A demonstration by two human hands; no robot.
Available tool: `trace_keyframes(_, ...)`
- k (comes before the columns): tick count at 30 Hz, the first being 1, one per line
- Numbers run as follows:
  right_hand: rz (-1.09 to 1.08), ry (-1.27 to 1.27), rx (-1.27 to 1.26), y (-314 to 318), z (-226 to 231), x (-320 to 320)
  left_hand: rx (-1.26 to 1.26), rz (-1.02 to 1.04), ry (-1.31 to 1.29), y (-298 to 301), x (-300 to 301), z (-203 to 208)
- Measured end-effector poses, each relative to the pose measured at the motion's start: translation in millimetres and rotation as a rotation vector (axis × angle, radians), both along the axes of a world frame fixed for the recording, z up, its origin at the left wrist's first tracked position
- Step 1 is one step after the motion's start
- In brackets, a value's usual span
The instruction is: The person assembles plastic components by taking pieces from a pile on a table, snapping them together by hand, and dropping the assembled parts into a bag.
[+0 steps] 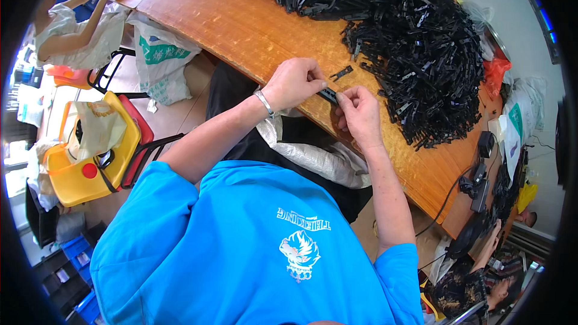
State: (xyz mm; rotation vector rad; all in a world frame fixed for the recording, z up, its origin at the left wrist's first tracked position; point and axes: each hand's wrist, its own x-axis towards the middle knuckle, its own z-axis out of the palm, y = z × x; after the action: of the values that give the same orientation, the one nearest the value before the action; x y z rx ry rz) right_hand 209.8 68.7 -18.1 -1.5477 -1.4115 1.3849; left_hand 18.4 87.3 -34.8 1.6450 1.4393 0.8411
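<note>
Head view: a slim black piece (328, 95) is pinched by the left hand (295, 82) and the right hand (361, 117), over the wooden table (241, 27) near a heap of black parts (415, 54).

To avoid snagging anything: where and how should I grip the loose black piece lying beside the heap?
Probably pinch the loose black piece by its middle, across its long sides, from above and the left, away from the heap. It is slim and lies slanting on the table, bare wood to its left. The left hand and right hand hold another part.
</note>
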Motion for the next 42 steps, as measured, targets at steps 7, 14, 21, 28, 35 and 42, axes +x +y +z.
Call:
trace_keyframes(7,0.031,-0.128,0.056,3.9,-9.6,1.3,0.063,0.007,0.048,1.2,0.9,-0.9)
trace_keyframes(14,0.071,-0.317,0.286,1.8,-22.3,-0.3,0.054,0.002,0.124,0.7,1.1,-0.2)
trace_keyframes(21,0.095,-0.366,0.370,2.3,-15.0,-0.9,0.135,0.033,0.176,-7.0,6.3,3.1)
trace_keyframes(28,0.095,-0.404,0.479,-27.8,-16.5,1.2,0.199,-0.107,0.109,-26.2,-6.3,-1.5)
trace_keyframes(35,0.259,-0.326,0.725,-66.7,-4.0,8.1,0.162,-0.267,0.086,-77.8,-16.5,11.1)
trace_keyframes(42,0.089,-0.244,0.487,-26.4,-5.4,6.4,0.022,-0.157,0.196,-103.7,-17.3,-33.0)
